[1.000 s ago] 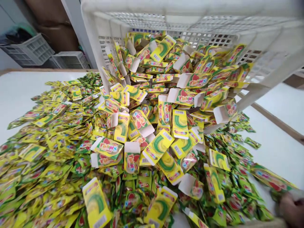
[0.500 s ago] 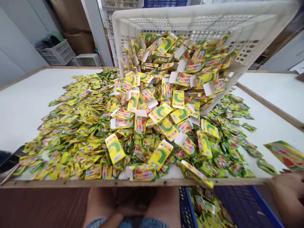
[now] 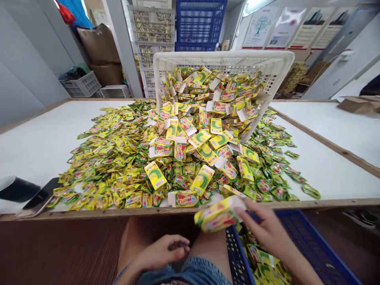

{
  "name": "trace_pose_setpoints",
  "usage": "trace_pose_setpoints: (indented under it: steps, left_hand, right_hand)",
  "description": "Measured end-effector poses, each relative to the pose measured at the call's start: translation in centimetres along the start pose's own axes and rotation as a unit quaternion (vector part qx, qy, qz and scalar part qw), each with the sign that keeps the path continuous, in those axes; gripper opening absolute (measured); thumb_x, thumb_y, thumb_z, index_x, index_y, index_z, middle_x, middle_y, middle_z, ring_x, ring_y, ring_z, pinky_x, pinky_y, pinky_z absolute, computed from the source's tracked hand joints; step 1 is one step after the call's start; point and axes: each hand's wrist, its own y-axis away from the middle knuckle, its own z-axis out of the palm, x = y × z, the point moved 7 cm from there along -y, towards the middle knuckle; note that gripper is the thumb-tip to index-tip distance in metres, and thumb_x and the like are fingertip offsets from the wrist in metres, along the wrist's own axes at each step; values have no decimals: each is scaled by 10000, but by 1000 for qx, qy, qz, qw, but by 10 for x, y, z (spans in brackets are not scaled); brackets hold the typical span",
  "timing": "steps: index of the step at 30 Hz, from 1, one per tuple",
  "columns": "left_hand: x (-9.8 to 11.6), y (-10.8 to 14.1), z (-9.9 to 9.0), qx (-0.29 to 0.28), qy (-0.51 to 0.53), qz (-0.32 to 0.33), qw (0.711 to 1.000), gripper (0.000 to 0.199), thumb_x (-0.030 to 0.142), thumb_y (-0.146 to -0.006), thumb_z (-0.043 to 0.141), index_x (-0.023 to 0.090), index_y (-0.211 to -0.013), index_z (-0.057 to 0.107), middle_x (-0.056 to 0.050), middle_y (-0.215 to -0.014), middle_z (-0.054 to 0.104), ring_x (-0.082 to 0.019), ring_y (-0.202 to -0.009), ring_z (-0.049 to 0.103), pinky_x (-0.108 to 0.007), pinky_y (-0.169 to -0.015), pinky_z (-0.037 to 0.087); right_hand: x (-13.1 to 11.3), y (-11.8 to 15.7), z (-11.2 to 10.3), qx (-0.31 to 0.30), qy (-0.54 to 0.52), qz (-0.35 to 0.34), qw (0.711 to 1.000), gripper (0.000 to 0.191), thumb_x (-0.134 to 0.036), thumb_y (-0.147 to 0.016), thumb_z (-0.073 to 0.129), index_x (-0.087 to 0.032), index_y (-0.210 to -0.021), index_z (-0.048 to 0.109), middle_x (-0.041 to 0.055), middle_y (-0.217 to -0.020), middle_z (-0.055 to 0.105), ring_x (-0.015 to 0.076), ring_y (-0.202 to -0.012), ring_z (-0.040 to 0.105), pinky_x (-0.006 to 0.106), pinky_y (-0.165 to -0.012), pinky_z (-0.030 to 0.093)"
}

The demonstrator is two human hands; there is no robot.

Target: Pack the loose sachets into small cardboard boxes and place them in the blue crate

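Observation:
My right hand (image 3: 264, 225) grips a small yellow printed carton (image 3: 218, 213) at its white end, just over the table's front edge; the carton is blurred by motion. Over my lap, my left hand (image 3: 166, 251) is empty, its fingers loosely curled and the thumb apart. More of these small cartons (image 3: 202, 180) spill from a white plastic basket (image 3: 222, 57) tipped on its side towards me. Under and around them spreads a wide heap of small yellow and green sachets (image 3: 103, 166). Some cartons show open white ends.
A blue crate (image 3: 314, 241) with cartons and sachets stands below the table edge at my right. On the left lie a phone (image 3: 41, 198) and a dark cylindrical object (image 3: 18, 189). Stacked crates (image 3: 152, 27) stand behind the table. A wooden strip (image 3: 326, 140) crosses the table's right side.
My right hand has come from the far right to the front middle, holding the carton. My left hand has come further into view above my lap. The camera view has tilted up.

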Motion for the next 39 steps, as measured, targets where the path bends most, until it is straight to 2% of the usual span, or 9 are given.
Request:
trace_pose_setpoints:
  steps: [3,8,12,16,23,26,30,35,39]
  left_hand:
    - [38,33,-17,31,117,89,989,677,594,-696,577,180,-1226,497,-134,-1181,580,-266,-1092,522,-372,-923,373]
    - [33,62,-17,100,180,80,975,562,478,-623,713,149,-1062,593,-89,-924,665,-223,-844,604,-316,-744,442]
    - [4,70,-26,233,262,81,933,468,460,-592,733,113,-876,602,-48,-655,633,-162,-595,586,-275,-591,439]
    - [-17,90,-56,341,249,79,903,466,480,-582,719,108,-832,591,-45,-624,603,-171,-575,578,-301,-594,454]
    - [9,150,-130,586,-122,118,793,343,373,-740,577,182,-1023,612,-111,-1202,492,-248,-1135,475,-378,-991,330]
    - [10,140,-148,567,-131,91,808,362,352,-710,613,158,-1015,633,-134,-1254,454,-266,-1194,424,-381,-1024,286]
    - [7,126,-158,522,-2,104,846,458,337,-644,695,105,-1030,614,-135,-1080,593,-262,-1029,538,-367,-940,363]
    - [10,138,-144,441,205,111,867,519,384,-643,716,93,-1056,597,-74,-806,665,-192,-751,601,-285,-716,449]
    - [25,149,-122,353,346,153,856,554,380,-706,668,112,-1175,543,-68,-740,659,-159,-649,598,-269,-646,457]
  right_hand:
    - [-48,12,83,-224,-8,-64,973,243,-319,-863,468,-177,-692,566,21,-669,593,145,-628,520,230,-577,377]
    - [-103,25,166,-322,-42,-117,938,177,-232,-860,484,-181,-705,554,-7,-695,594,129,-656,518,221,-590,341]
    - [-125,5,189,-272,-70,-138,950,149,-217,-889,440,-193,-834,577,15,-816,606,148,-774,539,245,-687,391]
    - [-142,-29,213,-185,50,-206,960,100,-194,-852,492,-189,-876,589,56,-896,598,206,-887,519,327,-789,398]
    - [-154,-61,278,-79,251,-264,928,181,-254,-752,631,-159,-906,617,136,-1304,443,301,-1226,319,453,-1003,234]
    - [-153,-64,287,-63,255,-258,930,78,-172,-770,585,-154,-835,624,136,-1299,454,295,-1235,309,463,-1004,208]
    - [-148,-69,267,-16,164,-224,961,96,-159,-807,509,-162,-804,606,122,-1172,536,277,-1167,379,470,-969,235]
    - [-121,-68,243,-16,-101,-100,990,156,-294,-856,461,-162,-876,540,62,-851,610,190,-821,551,340,-769,410]
    - [-105,-54,252,-59,-289,25,955,234,-403,-826,504,-170,-841,494,7,-707,578,140,-646,538,247,-596,432]
